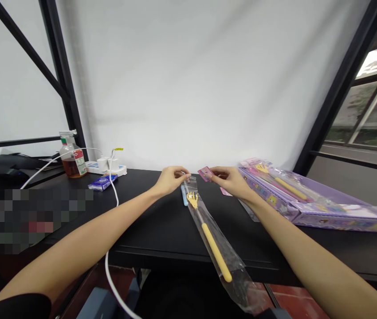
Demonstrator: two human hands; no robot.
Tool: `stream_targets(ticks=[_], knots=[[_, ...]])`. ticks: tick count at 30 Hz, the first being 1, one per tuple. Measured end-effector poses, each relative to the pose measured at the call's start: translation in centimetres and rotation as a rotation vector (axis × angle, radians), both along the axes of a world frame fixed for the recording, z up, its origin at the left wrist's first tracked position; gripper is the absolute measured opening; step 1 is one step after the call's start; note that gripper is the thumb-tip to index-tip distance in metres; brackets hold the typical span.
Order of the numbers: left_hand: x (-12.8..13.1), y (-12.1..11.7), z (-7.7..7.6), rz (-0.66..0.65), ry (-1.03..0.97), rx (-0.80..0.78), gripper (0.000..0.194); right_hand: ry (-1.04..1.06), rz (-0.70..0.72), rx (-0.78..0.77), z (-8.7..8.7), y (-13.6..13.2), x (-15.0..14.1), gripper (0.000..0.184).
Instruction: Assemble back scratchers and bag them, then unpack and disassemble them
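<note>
A yellow back scratcher (210,239) with a hand-shaped head lies inside a clear plastic sleeve (231,270) on the black table (155,221); the sleeve's near end hangs over the front edge. My left hand (170,179) pinches the far open end of the sleeve. My right hand (230,179) pinches a small pink card (205,173) just right of that opening. A pale blue stick (184,195) lies beside the scratcher's head. Another pink card (225,192) peeks out under my right wrist.
A purple box (335,208) with more bagged scratchers lies at the right. At the back left stand a bottle of brown liquid (72,157), a white power strip (107,167) with a cable (113,195), and a small blue packet (102,182). A white wall rises behind.
</note>
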State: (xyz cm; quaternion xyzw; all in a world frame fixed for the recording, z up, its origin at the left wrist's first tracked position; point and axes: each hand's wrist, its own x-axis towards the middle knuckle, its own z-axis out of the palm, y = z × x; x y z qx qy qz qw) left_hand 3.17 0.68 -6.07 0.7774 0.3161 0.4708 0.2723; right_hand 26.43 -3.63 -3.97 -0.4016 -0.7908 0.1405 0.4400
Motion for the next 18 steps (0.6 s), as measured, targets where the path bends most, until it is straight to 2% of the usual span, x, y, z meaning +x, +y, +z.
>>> stream_targets(ticks=[5,9,12,18], knots=[[0.1,-0.1,0.2,-0.041,-0.157,-0.199,0.029,-0.210,0.059,0.274,-0.2,-1.2,-2.0,0.022],[0.4,-0.3,0.2,-0.172,-0.257,-0.323,0.036,-0.252,0.074,0.444,-0.7,-0.7,-2.5,0.027],[0.5,-0.3,0.2,-0.236,-0.297,-0.358,0.039,-0.252,0.080,0.486,-0.9,-0.3,-2.5,0.032],[0.4,-0.5,0.4,-0.246,-0.282,-0.358,0.036,-0.244,0.020,0.426,-1.0,-0.3,-2.2,0.028]])
